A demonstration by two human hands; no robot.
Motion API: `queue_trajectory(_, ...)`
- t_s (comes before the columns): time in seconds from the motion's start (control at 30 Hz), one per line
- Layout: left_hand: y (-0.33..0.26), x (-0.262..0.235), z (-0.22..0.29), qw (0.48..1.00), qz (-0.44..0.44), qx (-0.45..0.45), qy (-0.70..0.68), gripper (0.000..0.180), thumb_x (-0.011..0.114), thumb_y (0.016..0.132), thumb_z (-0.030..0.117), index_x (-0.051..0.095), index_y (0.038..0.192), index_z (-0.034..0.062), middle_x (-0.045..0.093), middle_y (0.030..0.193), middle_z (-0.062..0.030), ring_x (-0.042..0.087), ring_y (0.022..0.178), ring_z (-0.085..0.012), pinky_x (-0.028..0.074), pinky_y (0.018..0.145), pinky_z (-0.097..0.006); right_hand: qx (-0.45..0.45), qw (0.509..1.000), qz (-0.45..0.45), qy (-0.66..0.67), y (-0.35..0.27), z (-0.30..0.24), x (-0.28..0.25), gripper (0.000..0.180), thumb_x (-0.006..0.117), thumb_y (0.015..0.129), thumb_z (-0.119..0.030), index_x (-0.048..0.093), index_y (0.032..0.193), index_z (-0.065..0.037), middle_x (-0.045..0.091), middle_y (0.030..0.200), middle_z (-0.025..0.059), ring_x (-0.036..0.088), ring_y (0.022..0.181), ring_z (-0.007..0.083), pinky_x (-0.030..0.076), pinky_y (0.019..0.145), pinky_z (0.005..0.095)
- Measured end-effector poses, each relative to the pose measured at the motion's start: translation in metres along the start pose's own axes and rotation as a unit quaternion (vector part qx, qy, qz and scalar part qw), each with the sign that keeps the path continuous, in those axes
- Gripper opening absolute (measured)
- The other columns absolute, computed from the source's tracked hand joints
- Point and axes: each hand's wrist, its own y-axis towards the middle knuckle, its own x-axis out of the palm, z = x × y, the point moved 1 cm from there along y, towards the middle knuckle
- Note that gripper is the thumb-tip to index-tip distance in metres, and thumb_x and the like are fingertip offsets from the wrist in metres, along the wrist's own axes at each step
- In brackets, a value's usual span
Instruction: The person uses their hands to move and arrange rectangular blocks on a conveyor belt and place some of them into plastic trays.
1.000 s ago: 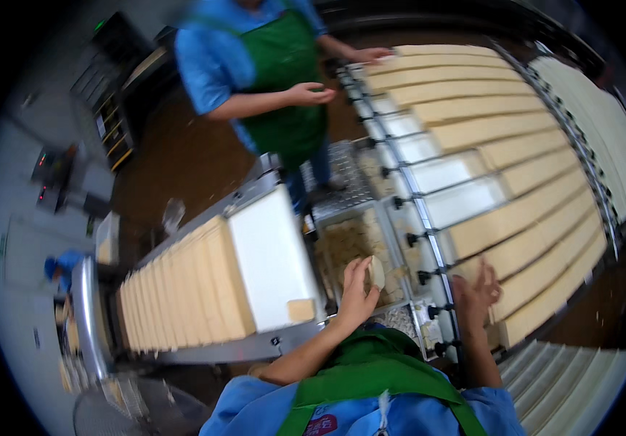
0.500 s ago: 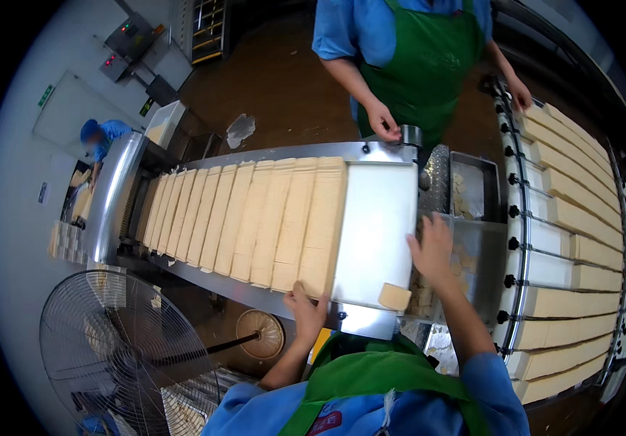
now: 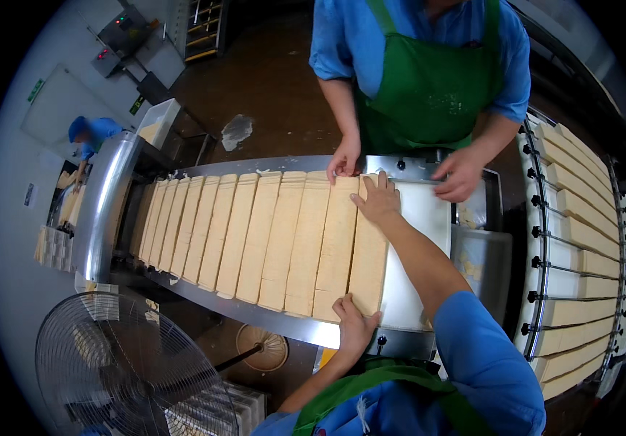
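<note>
Pale-yellow strips of stacked thin sheets lie side by side across a metal conveyor. The rightmost strip stands slightly apart, partly on a smooth white plate. At its near end, my left hand has its fingers closed against the edge. My right hand reaches across the plate and grips the far end, fingers bent over it. Across from me, a co-worker's hand touches the far end of the neighbouring strip. Their other hand hovers, blurred, above the plate's far right corner.
To the right, a slatted conveyor carries more strips. Metal trays with scraps sit between. A large fan stands at lower left. Further back, another person works beside the metal hood.
The row of strips now reaches further right over the white plate. My right hand has moved from the scrap trays to the end strip's far end. The co-worker has moved both hands to the plate.
</note>
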Motion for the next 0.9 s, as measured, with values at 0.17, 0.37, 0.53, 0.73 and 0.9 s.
queue_trajectory(0.17,0.011,0.007,0.013,0.998,-0.036,0.031,0.041,0.087,0.077,0.074,0.027,0.025,0.135,-0.0061,0.032,0.124,-0.0300,0.049,0.104,-0.0483,0.047,0.085,-0.048,0.005,0.992,0.049,0.114,0.002,0.083,0.010,0.065,0.059,0.082,-0.048,0.041,0.133,-0.013,0.034,0.135,0.0181,0.040,0.122,0.0309,0.040,0.094,0.0407)
queue_trajectory(0.37,0.018,0.031,0.026,0.983,-0.137,0.087,0.090,0.092,0.076,0.073,0.035,0.022,0.136,-0.0067,0.036,0.121,-0.0321,0.048,0.102,-0.0507,0.044,0.090,-0.050,0.286,0.947,-0.008,0.149,-0.048,0.153,-0.043,0.096,0.069,0.071,-0.051,0.026,0.143,-0.006,0.009,0.151,0.0230,0.025,0.137,0.0380,0.042,0.098,0.0404)
queue_trajectory(0.53,0.020,0.079,0.059,0.969,-0.087,0.175,0.153,0.082,0.072,0.075,0.021,0.024,0.135,-0.0051,0.031,0.124,-0.0374,0.050,0.096,-0.0536,0.044,0.086,-0.051,0.385,0.864,0.164,0.278,-0.128,0.232,-0.053,0.093,0.076,0.065,-0.039,0.027,0.135,-0.002,0.019,0.143,0.0293,0.042,0.123,0.0460,0.045,0.095,0.0442)
queue_trajectory(0.73,0.002,0.135,0.156,0.944,-0.136,0.299,0.019,0.073,0.067,0.074,0.001,0.031,0.137,-0.0007,0.026,0.134,-0.0350,0.031,0.123,-0.0532,0.032,0.103,-0.045,0.463,0.748,0.357,0.313,-0.253,0.337,-0.127,0.079,0.068,0.075,-0.036,0.027,0.131,0.000,0.031,0.128,0.0268,0.056,0.101,0.0483,0.047,0.089,0.0513)
queue_trajectory(0.9,-0.003,0.196,0.232,0.884,-0.172,0.432,-0.037,0.076,0.069,0.076,0.005,0.029,0.141,0.0029,0.027,0.141,-0.0265,0.031,0.130,-0.0439,0.030,0.107,-0.042,0.575,0.715,0.321,0.235,-0.306,0.454,-0.150,0.073,0.057,0.080,-0.050,0.040,0.129,0.002,0.049,0.124,0.0243,0.054,0.105,0.0459,0.044,0.090,0.0520)
